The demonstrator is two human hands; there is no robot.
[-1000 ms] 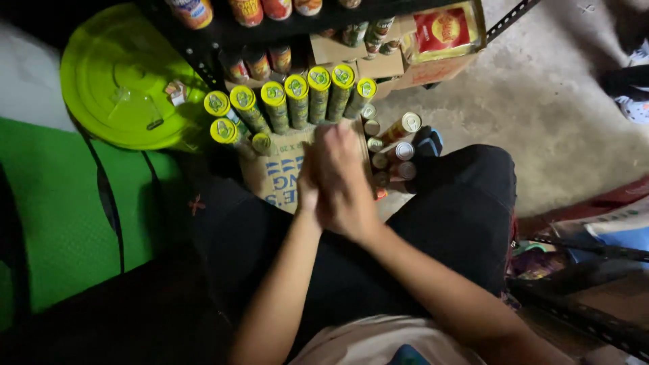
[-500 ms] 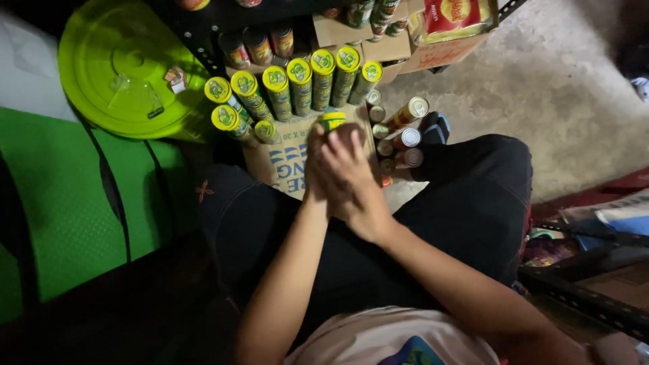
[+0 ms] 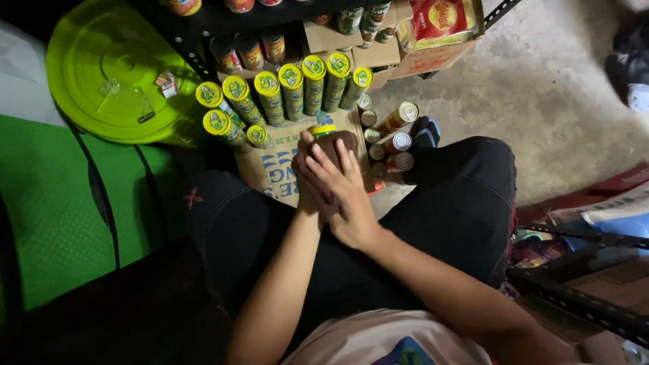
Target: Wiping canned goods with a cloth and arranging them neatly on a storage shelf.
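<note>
Both hands wrap 1 upright can (image 3: 324, 132) with a yellow-green lid, held just above the flattened cardboard box (image 3: 277, 165) that lies on the floor between the person's knees. The right hand (image 3: 341, 189) lies on top, its fingers (image 3: 323, 164) spread and curled over the can's brown body; the left hand (image 3: 307, 177) is mostly hidden beneath it, its fingers closed against the can's left side. Only the can's lid and a strip of its side show past the fingertips.

Beyond the cardboard box, a row of 6 tall green-lidded tubes (image 3: 291, 91) leans against the black shelf (image 3: 223, 27), and 2 more of them lie just off the box's far-left corner. To the right of the box, small metal-topped cans (image 3: 399, 142) lie on their sides on the concrete floor (image 3: 541, 101). Left of the box, a round lime-green bin lid (image 3: 101, 67) rests beside a green mat (image 3: 40, 203).
</note>
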